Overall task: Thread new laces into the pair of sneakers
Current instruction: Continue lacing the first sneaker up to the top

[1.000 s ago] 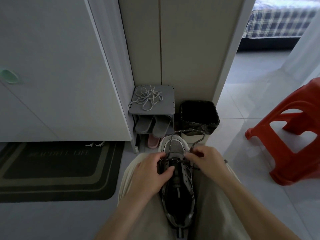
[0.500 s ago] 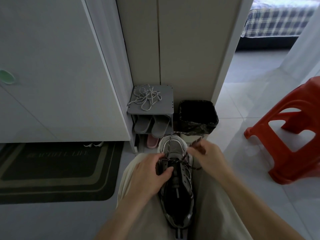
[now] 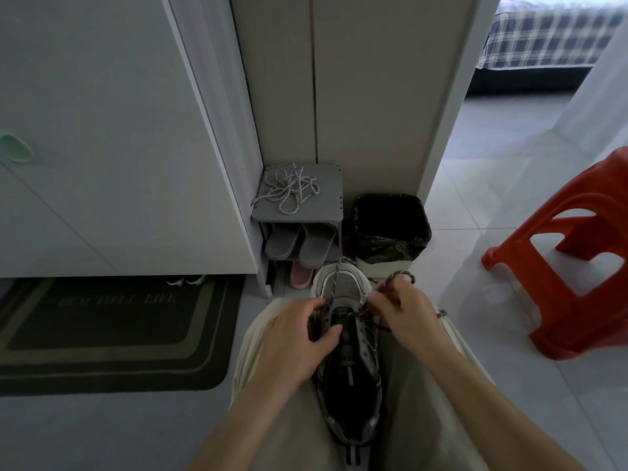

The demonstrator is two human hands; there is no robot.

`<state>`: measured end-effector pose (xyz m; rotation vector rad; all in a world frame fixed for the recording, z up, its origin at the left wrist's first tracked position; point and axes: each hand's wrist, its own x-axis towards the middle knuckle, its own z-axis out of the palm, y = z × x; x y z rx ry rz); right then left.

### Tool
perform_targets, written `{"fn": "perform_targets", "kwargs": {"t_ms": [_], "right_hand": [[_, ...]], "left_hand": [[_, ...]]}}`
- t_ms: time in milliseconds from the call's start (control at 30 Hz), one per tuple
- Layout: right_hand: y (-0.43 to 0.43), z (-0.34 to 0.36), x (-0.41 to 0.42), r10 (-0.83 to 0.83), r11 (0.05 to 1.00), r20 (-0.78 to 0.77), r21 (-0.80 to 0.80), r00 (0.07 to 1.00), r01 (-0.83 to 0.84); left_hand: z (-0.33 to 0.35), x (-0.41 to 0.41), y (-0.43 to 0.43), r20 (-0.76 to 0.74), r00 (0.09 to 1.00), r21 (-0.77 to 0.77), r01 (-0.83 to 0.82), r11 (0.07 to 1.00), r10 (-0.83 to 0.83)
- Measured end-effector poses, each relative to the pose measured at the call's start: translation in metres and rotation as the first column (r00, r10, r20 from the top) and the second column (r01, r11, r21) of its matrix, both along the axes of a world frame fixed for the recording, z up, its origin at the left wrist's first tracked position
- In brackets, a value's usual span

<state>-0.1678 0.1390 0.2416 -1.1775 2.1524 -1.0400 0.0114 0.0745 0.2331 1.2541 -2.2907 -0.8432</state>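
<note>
The sneaker (image 3: 346, 365) lies in the person's lap between two pale trouser legs (image 3: 418, 385), toe pointing away. The left hand (image 3: 292, 338) grips its left side near the eyelets, fingers curled over the edge and thumb resting on the tongue. The right hand (image 3: 404, 311) pinches the dark speckled lace (image 3: 402, 274) at the right eyelet row. A loop of the lace arches just above the knuckles, and another strand runs up over the toe cap.

Just beyond the toe stands a low grey shoe rack (image 3: 328, 202) tucked into the corner, with a loose lace (image 3: 289, 190) tangled on its top, grey slippers (image 3: 299, 244) on the shelf below and a pink slipper (image 3: 300, 277) at floor level. A black-lined bin (image 3: 390, 229) sits just beside the rack, near the toe. A white door (image 3: 119, 130) closes off the left, with a dark doormat (image 3: 102, 338) under its lower edge. To the right a red stool (image 3: 571, 277) stands on the tiled floor (image 3: 475, 215) — well apart from the right hand. Open floor runs past it to a plaid-covered bed (image 3: 550, 35).
</note>
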Motion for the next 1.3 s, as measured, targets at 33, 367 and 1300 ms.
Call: {"fn": "perform_targets", "kwargs": {"t_ms": [33, 367, 1300], "right_hand": [[0.001, 0.001, 0.002, 0.049, 0.999, -0.04, 0.023, 0.998, -0.048], [0.001, -0.004, 0.004, -0.099, 0.992, 0.046, -0.077, 0.994, 0.102], [0.02, -0.002, -0.002, 0.177, 0.981, -0.322, -0.016, 0.93, -0.192]], "left_hand": [[0.0, 0.0, 0.0, 0.001, 1.0, 0.001, -0.001, 1.0, 0.001], [0.0, -0.001, 0.001, 0.011, 1.0, -0.015, 0.0, 1.0, 0.0], [0.019, -0.017, -0.036, -0.187, 0.967, -0.03, -0.184, 0.982, 0.175]]}}
